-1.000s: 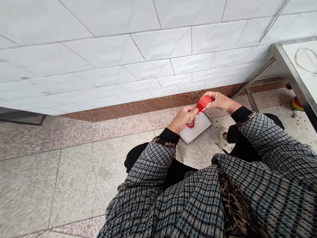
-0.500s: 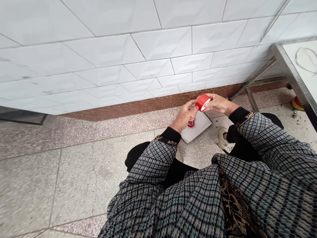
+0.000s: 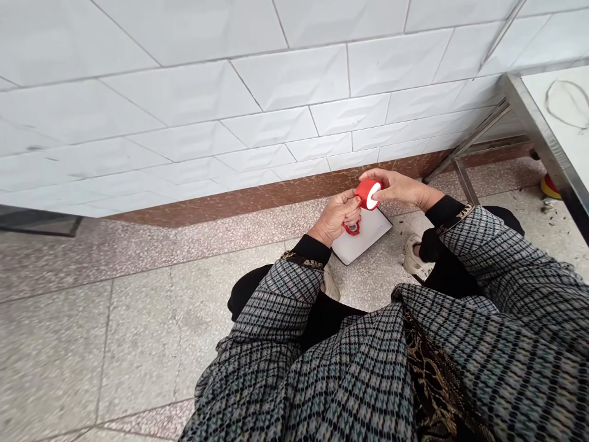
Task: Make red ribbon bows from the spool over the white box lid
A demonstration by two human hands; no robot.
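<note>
On the terrazzo floor (image 3: 55,344): one white card (image 3: 363,240). Above the card, left hand (image 3: 335,218) and right hand (image 3: 399,187), fingers closed on one red tape roll (image 3: 365,185), now turned to show its white core to the right hand. Just below the roll, over the card: one small red ring (image 3: 351,229), its hold unclear.

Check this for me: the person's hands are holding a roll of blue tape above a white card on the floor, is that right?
Not quite: the roll of tape is red, not blue, as the head view shows. The left hand and right hand do hold it above the white card on the floor.
</note>
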